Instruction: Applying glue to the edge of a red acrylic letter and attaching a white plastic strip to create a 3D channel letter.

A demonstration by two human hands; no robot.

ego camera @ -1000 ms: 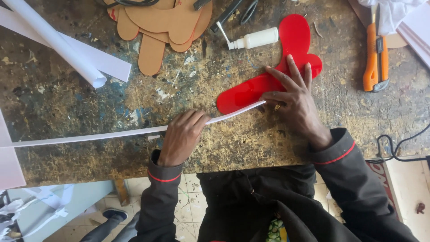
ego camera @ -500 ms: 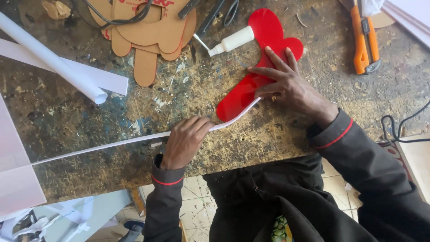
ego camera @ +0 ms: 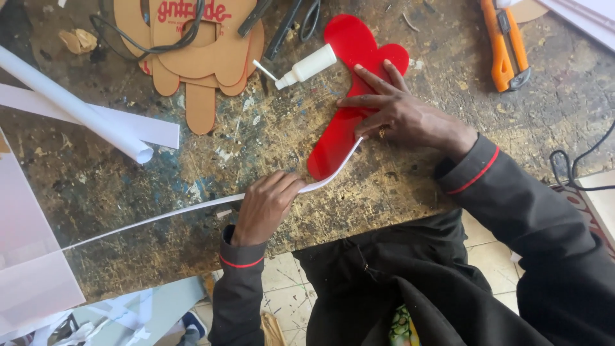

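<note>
left hand (ego camera: pixel 268 206) now pinching the white strip (ego camera: pixel 160 218) closer to the red cutout (ego camera: pixel 346 102) on the table (ego camera: pixel 448 77) – strip bent tighter round its lower edge than a moment ago; right hand (ego camera: pixel 400 115) spread, pressing the cutout flat.

brown cardboard cutout (ego camera: pixel 195 57) with red lettering, top left of bench

A glossy red cut-out shape (ego camera: pixel 349 83) with rounded lobes lies flat, centre-far. A long, thin white strip (ego camera: pixel 160 218) stands on edge, curving along the shape's near right edge and trailing away to the left.
</note>
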